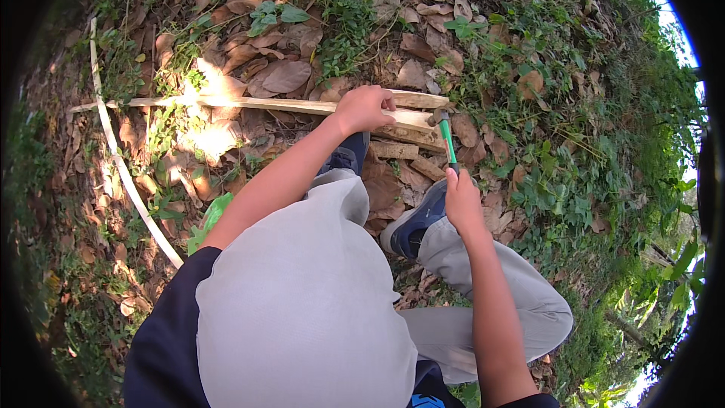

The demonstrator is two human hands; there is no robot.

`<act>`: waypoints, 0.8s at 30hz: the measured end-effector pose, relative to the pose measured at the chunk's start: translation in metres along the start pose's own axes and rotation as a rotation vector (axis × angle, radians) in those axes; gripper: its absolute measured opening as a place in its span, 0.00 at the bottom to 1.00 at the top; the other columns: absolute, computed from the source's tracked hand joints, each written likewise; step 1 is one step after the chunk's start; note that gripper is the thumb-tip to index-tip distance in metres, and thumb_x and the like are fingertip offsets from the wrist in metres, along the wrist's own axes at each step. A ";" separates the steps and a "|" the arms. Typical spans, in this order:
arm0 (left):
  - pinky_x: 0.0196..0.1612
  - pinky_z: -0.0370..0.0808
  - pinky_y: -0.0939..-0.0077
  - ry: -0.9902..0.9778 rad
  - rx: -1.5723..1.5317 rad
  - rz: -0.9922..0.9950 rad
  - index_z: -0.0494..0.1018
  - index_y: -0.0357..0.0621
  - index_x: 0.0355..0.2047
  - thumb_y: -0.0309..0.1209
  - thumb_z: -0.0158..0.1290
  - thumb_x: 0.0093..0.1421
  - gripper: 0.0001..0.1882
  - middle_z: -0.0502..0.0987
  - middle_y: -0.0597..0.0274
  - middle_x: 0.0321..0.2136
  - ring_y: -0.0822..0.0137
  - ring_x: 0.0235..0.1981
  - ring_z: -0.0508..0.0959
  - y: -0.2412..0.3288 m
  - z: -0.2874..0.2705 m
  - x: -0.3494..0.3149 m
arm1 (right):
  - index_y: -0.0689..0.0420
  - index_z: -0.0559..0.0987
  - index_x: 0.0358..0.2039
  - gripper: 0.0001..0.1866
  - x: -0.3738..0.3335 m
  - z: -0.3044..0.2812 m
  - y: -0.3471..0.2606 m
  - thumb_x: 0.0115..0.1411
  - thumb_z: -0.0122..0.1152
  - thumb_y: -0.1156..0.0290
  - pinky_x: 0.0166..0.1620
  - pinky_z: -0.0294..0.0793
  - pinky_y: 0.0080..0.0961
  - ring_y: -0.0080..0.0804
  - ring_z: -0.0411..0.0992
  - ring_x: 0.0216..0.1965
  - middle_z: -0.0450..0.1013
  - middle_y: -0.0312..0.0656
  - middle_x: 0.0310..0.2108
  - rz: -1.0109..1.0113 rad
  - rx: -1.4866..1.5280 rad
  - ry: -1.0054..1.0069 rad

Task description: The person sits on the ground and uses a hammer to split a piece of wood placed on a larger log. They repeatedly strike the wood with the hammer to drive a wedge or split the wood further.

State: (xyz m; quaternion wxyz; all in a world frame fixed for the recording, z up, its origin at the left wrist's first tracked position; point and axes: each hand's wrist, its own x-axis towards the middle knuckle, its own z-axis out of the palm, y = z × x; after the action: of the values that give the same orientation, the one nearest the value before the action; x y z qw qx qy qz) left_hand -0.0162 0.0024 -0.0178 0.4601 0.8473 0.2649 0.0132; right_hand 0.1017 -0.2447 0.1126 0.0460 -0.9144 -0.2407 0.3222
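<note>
A long, pale wooden strip (287, 104) runs from the far left to the middle. Near its right end, my left hand (364, 111) is closed round it, with the fingertips partly hidden. My right hand (462, 202) grips the dark lower end of a hammer (445, 138) with a green handle. The hammer's metal head is at the strip's right end; whether it touches the wood I cannot tell. Under and beside that end lie other pieces of wood: one (421, 99) just beyond the strip, and a short one (396, 150) on the near side.
Another long, thin stick (121, 166) lies at the left, crossing near the strip's far end. Something bright green (216, 215) is beside my left forearm. My blue shoes (423, 225) and bent knees are close to the wood. Dry leaves (285, 76) and low plants (563, 155) cover the ground.
</note>
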 end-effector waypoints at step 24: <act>0.50 0.77 0.61 -0.034 -0.007 0.008 0.82 0.51 0.39 0.43 0.66 0.52 0.17 0.83 0.61 0.39 0.58 0.46 0.81 0.000 -0.004 0.002 | 0.63 0.70 0.43 0.25 0.009 0.007 0.017 0.77 0.40 0.50 0.45 0.71 0.62 0.75 0.73 0.44 0.77 0.69 0.37 -0.067 0.017 0.027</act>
State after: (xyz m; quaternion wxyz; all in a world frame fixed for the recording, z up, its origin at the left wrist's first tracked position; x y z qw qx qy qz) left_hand -0.0159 0.0065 -0.0159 0.4674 0.8470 0.2534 0.0015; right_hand 0.1104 -0.2559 0.0979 0.0678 -0.9095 -0.2680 0.3104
